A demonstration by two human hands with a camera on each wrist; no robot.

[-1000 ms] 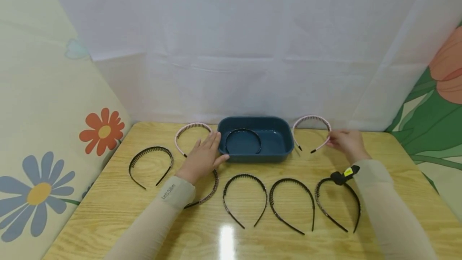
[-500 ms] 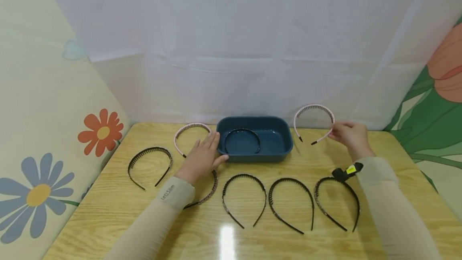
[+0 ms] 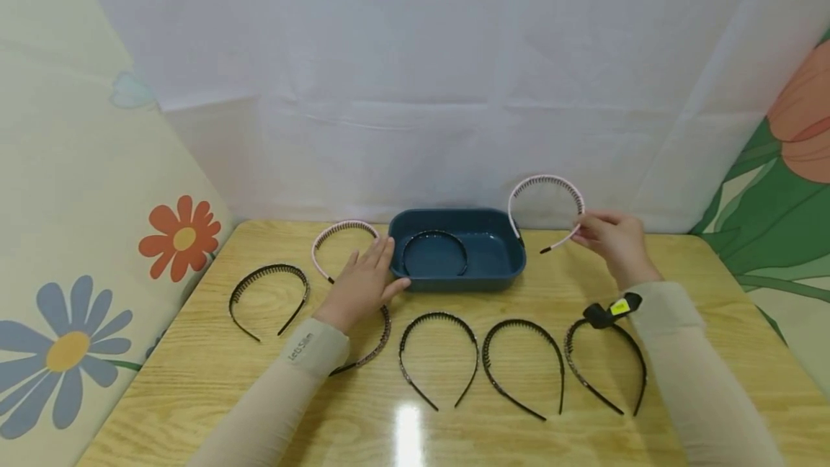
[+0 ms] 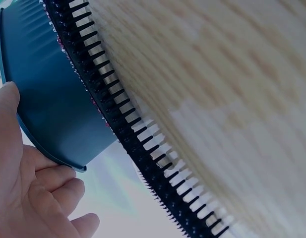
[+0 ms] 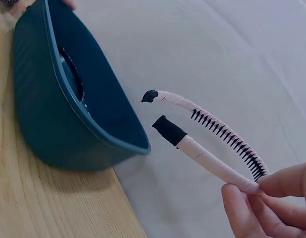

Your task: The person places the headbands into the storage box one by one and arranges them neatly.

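My right hand (image 3: 612,243) pinches a pink headband (image 3: 547,179) by one arm between thumb and fingers. Raised off the table, the headband has its black-tipped ends pointing down, and one end overlaps the right rim of the dark teal box (image 3: 467,284). The right wrist view shows black comb teeth (image 5: 232,140) along its inner side. Against the box's left rim rests my left hand (image 3: 359,279), fingers extended. A black headband (image 3: 436,232) lies inside the box. Partly covered by the left hand are a second pink headband (image 3: 346,224) and a glittery dark headband (image 3: 382,341).
Along the front of the wooden table (image 3: 363,424) lie several black headbands, among them one in the middle (image 3: 441,316) and one at right (image 3: 638,359). Another black headband (image 3: 269,269) lies at left. A white cloth (image 3: 402,92) hangs behind the table.
My right hand has lifted the pink headband off the table and then carried it left to the box's right rim. The left hand has stayed at the box.
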